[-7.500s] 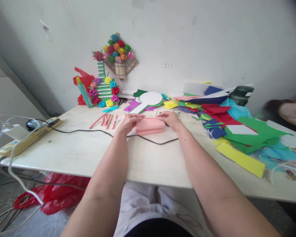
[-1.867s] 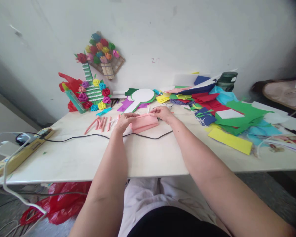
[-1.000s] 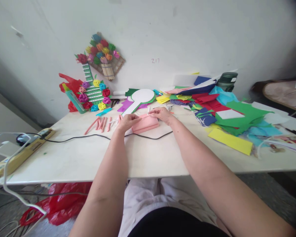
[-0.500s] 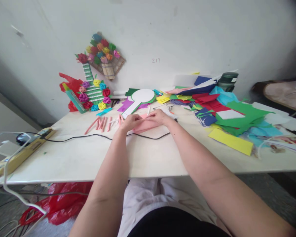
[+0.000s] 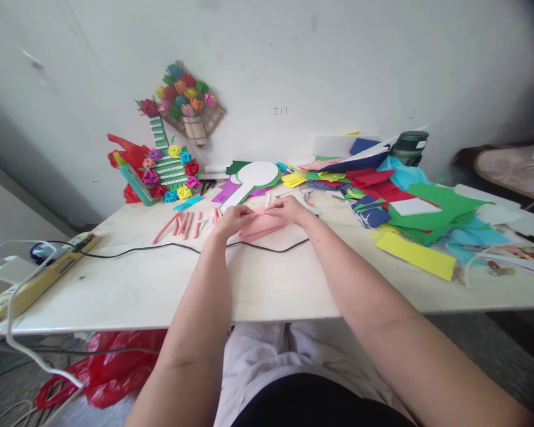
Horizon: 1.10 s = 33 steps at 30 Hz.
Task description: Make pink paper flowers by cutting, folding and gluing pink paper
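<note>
Between my two hands a piece of pink paper [image 5: 263,224] lies near the middle of the table. My left hand [image 5: 235,221] pinches its left part, fingers closed. At the upper right edge of the same paper my right hand [image 5: 289,209] is closed in a pinch too. Several rolled pink strips [image 5: 187,225] lie to the left of my left hand. Just behind my hands rests a white paddle-shaped cutout [image 5: 258,174] with green and purple pieces under it.
A black cable [image 5: 137,248] crosses the table in front of the paper. Coloured sheets [image 5: 431,204] and a yellow strip [image 5: 416,255] lie on the right. A green glue bottle [image 5: 136,182] leans by a flower-covered craft [image 5: 171,166]. A power strip [image 5: 48,276] is at the left edge.
My hands have moved slightly apart, and more of the pink paper shows between them. Both hands keep their pinch.
</note>
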{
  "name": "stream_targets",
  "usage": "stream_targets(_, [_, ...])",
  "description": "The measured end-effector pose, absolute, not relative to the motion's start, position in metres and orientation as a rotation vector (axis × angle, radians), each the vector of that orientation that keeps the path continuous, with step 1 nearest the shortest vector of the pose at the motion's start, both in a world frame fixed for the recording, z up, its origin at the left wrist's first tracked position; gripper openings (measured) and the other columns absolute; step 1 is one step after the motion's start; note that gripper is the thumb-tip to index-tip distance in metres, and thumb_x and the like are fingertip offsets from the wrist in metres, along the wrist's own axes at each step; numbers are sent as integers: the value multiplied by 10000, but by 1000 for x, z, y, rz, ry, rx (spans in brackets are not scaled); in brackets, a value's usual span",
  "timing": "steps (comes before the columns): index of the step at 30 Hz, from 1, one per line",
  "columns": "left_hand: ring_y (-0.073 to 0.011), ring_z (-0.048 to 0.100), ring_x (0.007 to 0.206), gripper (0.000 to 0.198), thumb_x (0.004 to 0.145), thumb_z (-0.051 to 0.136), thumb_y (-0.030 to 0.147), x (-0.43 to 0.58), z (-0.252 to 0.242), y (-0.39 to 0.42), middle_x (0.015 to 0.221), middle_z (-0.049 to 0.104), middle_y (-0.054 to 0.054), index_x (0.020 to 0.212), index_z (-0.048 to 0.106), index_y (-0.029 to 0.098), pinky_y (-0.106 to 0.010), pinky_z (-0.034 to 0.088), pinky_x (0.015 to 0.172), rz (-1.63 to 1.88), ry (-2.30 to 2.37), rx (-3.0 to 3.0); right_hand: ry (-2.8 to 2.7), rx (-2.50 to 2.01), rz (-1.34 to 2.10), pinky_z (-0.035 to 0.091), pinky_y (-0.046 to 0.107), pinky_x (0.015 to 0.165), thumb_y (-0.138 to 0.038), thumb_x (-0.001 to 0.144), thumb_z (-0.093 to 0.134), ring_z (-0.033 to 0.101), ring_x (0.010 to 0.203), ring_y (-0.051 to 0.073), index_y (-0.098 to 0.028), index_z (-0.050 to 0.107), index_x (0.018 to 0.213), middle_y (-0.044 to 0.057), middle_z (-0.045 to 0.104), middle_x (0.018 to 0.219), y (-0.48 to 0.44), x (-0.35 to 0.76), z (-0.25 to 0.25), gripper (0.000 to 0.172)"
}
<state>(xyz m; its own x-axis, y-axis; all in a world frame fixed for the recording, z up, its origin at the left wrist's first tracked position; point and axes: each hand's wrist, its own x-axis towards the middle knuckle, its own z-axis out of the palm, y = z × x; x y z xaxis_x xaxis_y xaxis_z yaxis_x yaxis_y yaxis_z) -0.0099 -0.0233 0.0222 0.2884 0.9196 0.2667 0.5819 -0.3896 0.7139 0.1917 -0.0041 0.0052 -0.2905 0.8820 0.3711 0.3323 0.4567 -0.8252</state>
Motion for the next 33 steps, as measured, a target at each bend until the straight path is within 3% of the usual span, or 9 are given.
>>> stream_targets(9, [-188, 576, 794, 501, 581, 695, 496, -8, 22, -25, 905, 676, -97, 930, 696, 136, -277, 418, 694, 987, 1152, 1948, -1821, -970, 889, 421, 251, 622, -404, 620, 689, 575, 676, 156, -144, 735, 794, 30, 673, 689, -9, 190, 8, 316])
stream_targets(15, [-170, 579, 732, 414, 589, 701, 481, -6, 17, -22, 798, 683, -81, 807, 712, 130, -272, 425, 673, 1048, 1123, 1915, -1818, -951, 905, 422, 253, 640, -396, 617, 698, 579, 692, 156, -143, 737, 800, 40, 680, 709, -9, 186, 8, 315])
stream_targets(33, [-171, 592, 747, 389, 515, 766, 405, -17, 10, -13, 768, 683, -75, 783, 714, 128, -277, 435, 690, 1215, 997, 1587, -1551, -904, 1093, 426, 225, 564, -273, 579, 725, 559, 599, 111, -146, 718, 790, 25, 672, 675, 0, 192, 2, 246])
